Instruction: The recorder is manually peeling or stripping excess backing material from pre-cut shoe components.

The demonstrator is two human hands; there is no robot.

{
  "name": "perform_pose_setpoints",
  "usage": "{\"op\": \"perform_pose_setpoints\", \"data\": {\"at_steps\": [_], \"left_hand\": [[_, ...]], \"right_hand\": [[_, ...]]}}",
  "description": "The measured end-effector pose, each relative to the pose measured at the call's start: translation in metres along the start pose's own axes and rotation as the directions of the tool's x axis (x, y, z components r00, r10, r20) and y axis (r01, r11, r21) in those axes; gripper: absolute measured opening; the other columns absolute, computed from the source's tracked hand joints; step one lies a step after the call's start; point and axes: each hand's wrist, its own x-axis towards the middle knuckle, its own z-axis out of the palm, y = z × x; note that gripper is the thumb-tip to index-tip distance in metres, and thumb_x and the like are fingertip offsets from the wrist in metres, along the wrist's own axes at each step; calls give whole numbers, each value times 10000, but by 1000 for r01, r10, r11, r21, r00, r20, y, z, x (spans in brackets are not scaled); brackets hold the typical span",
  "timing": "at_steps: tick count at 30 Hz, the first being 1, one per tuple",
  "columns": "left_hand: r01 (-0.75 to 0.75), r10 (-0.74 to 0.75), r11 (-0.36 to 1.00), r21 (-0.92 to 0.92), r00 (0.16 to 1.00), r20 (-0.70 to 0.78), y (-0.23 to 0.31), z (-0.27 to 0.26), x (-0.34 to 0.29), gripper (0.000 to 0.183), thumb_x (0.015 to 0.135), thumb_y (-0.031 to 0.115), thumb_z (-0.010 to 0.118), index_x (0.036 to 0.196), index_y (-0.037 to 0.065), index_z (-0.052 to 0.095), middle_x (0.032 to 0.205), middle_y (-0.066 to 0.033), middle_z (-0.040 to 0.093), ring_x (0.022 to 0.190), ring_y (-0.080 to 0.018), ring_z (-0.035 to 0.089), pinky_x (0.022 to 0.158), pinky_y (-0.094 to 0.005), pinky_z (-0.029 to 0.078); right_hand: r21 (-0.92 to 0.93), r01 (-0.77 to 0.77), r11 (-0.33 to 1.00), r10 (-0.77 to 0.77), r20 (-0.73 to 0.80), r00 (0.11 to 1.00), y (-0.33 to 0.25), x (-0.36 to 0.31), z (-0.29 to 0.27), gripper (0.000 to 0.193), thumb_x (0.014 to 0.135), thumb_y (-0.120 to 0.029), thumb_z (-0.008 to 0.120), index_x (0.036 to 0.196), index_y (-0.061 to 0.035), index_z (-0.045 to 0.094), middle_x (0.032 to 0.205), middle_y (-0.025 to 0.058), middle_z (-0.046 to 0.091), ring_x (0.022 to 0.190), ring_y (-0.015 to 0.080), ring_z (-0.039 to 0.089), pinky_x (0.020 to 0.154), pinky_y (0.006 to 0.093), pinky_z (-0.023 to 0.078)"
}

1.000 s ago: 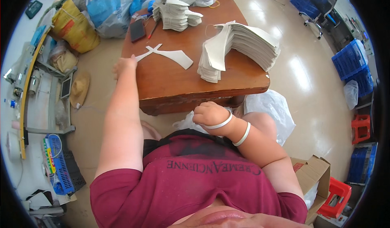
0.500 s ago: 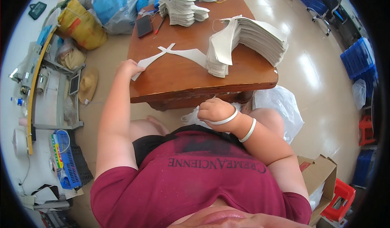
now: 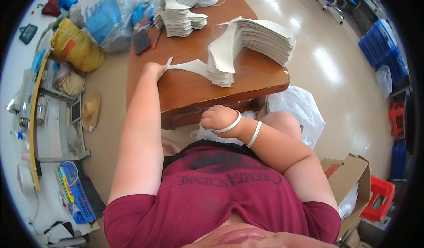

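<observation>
On the brown wooden table (image 3: 185, 91), my left hand (image 3: 154, 70) is closed on the left part of a thin white cut-out piece (image 3: 191, 66), its fingertips mostly hidden. The piece lies flat, its curved right arm reaching the foot of a tall curved stack of off-white cut-out sheets (image 3: 265, 38). My right hand (image 3: 219, 117) is held in front of my lap, off the table's near edge, with curled fingers. What it holds, if anything, is hidden. Two white bands circle that wrist. A second stack of cut-out sheets (image 3: 176, 20) stands farther back.
A dark phone (image 3: 141, 42) and a red pen (image 3: 157, 39) lie at the table's left edge. Large plastic bags (image 3: 110, 16) and a yellow sack (image 3: 77, 44) crowd the far left. A cardboard box (image 3: 353, 179) and red stool (image 3: 380, 197) stand at the right.
My left hand has moved from the white piece's outer left end toward its crossing, covering more of it. My right hand stays near my lap. The view has shifted, with the table farther left.
</observation>
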Motion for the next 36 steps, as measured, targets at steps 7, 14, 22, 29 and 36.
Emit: {"op": "perform_pose_setpoints", "data": {"at_steps": [7, 14, 22, 29, 36], "left_hand": [[-19, 102, 857, 515, 986, -133, 44, -23, -122, 642, 851, 558, 646, 1188, 11, 665, 1285, -188, 616, 1213, -300, 579, 973, -485, 459], [-18, 128, 892, 452, 968, -215, -7, -25, -89, 636, 875, 526, 633, 1143, -49, 672, 1159, -199, 671, 1072, -336, 643, 934, -421, 496], [-349, 286, 835, -426, 936, -207, -64, -50, -113, 182, 922, 109, 663, 1024, -29, 601, 951, -102, 665, 810, -158, 630, 722, -279, 512], [-571, 444, 643, -510, 821, -360, -13, -84, -231, 323, 907, 3, 649, 1160, -7, 449, 1005, -125, 662, 751, -144, 618, 637, -255, 518], [-915, 979, 197, 352, 202, -21, 16, -89, -327, 196, 811, 113, 747, 992, 91, 675, 964, -45, 738, 741, -235, 669, 623, -321, 469]], "right_hand": [[74, -19, 997, 19, -2, 1000, -2, 0, -6, 70, 773, -117, 613, 809, -58, 624, 826, 114, 625, 822, 329, 627, 745, 436, 506], [43, -24, 999, 23, 11, 1000, -11, -3, -6, 72, 779, -108, 586, 803, -70, 641, 834, 121, 639, 830, 346, 638, 733, 452, 522], [-2, -34, 999, 34, -3, 999, -17, -7, -11, 59, 761, -116, 600, 781, -71, 632, 842, 110, 636, 845, 336, 633, 750, 437, 515], [-30, 166, 986, -165, -391, 905, -27, -1, -18, 84, 726, -91, 620, 801, -69, 587, 835, 91, 599, 815, 298, 595, 762, 402, 488], [20, 159, 987, -126, -515, 848, -49, 8, -34, 176, 694, -60, 691, 852, -84, 617, 1076, 107, 612, 911, 305, 611, 795, 402, 497]]}}
